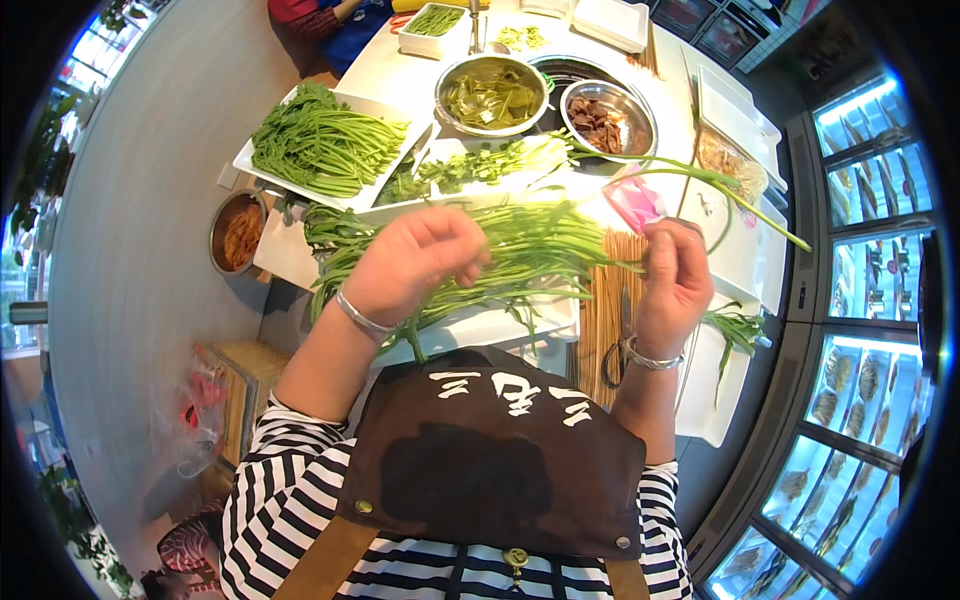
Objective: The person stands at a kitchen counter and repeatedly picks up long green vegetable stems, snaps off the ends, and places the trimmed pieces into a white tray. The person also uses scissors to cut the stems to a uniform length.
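Note:
My left hand (424, 259) is over a pile of long green leafy stems (517, 247) on a white tray (480, 334). Its fingers are curled and blurred, so whether it grips a stem is unclear. To the right, my right hand (679, 281) has thumb and fingertips pinched together. A thin green stem ends by its palm, but what the fingers hold is hidden. Between the hands lie many bamboo skewers (600, 300), with black-handled scissors (615, 364) on them. A pink-and-white wrapper (634, 199) sits just beyond my right hand. One long green stalk (697, 172) stretches above it.
Beyond are a white tray of leafy greens (326, 142), a steel bowl of green pieces (493, 94) and a steel bowl of brown pieces (600, 124). A bowl of orange food (244, 232) stands left. White trays (739, 112) and lit display fridges (862, 262) line the right. Another person's sleeve (304, 22) shows at the top.

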The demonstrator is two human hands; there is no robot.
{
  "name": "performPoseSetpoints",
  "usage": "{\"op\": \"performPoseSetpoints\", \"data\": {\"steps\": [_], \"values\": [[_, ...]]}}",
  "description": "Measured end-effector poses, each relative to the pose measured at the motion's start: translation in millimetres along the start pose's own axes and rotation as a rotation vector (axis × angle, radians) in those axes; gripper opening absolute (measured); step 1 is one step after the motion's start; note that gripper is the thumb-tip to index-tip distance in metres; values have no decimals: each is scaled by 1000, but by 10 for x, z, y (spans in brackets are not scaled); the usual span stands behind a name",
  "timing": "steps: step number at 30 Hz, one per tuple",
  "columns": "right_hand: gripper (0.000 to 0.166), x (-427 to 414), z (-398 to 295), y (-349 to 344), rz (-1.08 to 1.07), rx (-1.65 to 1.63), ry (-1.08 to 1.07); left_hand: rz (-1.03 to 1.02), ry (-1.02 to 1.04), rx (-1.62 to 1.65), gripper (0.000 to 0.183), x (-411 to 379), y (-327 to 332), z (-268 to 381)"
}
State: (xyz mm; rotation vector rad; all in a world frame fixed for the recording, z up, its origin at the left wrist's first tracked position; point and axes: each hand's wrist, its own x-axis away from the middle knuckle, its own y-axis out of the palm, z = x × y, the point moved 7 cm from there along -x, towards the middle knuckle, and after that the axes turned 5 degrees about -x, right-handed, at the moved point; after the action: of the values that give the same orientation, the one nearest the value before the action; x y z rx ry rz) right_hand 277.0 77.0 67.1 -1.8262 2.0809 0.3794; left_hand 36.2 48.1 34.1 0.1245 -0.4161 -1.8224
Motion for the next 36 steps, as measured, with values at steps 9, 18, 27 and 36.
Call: {"op": "performPoseSetpoints", "data": {"steps": [9, 18, 27, 36], "values": [[8, 194, -4, -29, -148, 138, -60, 125, 165, 380, 17, -12, -424, 323], [38, 652, 286, 324, -528, 341, 131, 55, 262, 397, 18, -74, -365, 576], [13, 395, 1, 357, -467, 195, 78, -2, 258, 406, 21, -82, -237, 628], [33, 165, -340, 301, -372, -26, 125, 42, 344, 309, 21, -32, -206, 669]]}}
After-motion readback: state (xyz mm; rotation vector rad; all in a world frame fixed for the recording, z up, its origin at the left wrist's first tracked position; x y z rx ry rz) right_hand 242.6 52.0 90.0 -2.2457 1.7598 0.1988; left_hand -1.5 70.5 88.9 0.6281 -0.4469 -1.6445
